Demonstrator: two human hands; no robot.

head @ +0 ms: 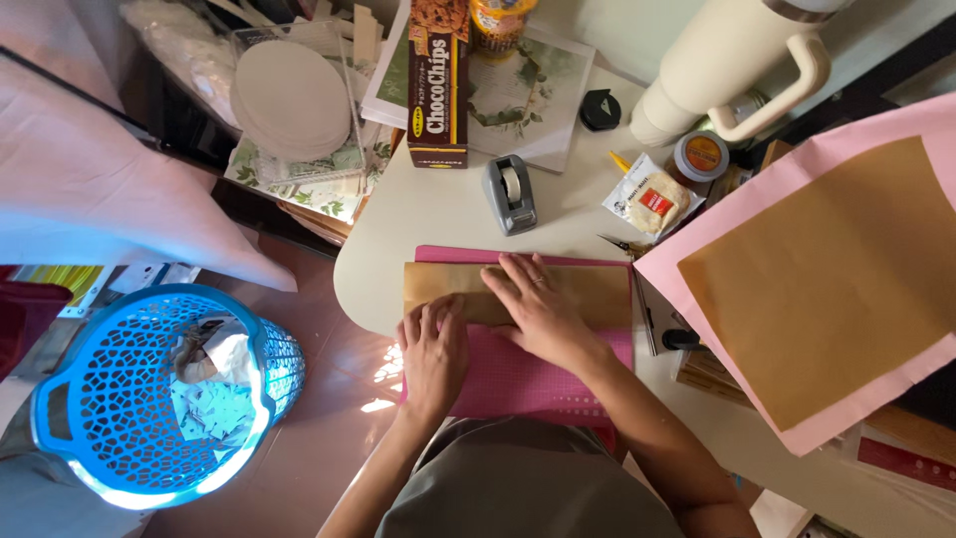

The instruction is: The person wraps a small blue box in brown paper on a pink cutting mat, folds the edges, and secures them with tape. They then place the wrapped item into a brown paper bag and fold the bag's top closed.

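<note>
The folded brown paper [518, 291] is pressed flat on the pink mat [528, 379] at the tabletop [418, 214] edge by the open left hand [434, 349] and right hand [538, 304], nothing being gripped, so the crease could probably be skewed if the sheet slips under uneven pressure.

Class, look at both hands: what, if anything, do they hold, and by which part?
Nothing is gripped. Both hands press flat on a folded brown paper: left hand at its lower left edge, right hand across its middle.

Under your hands: matt brown kraft paper [588, 289], smooth, on a pink dotted cutting mat [518, 384]. Table [418, 214]: smooth cream, low sheen. Tape dispenser [510, 194]: grey plastic. Basket [129, 399]: glossy blue plastic.
</note>
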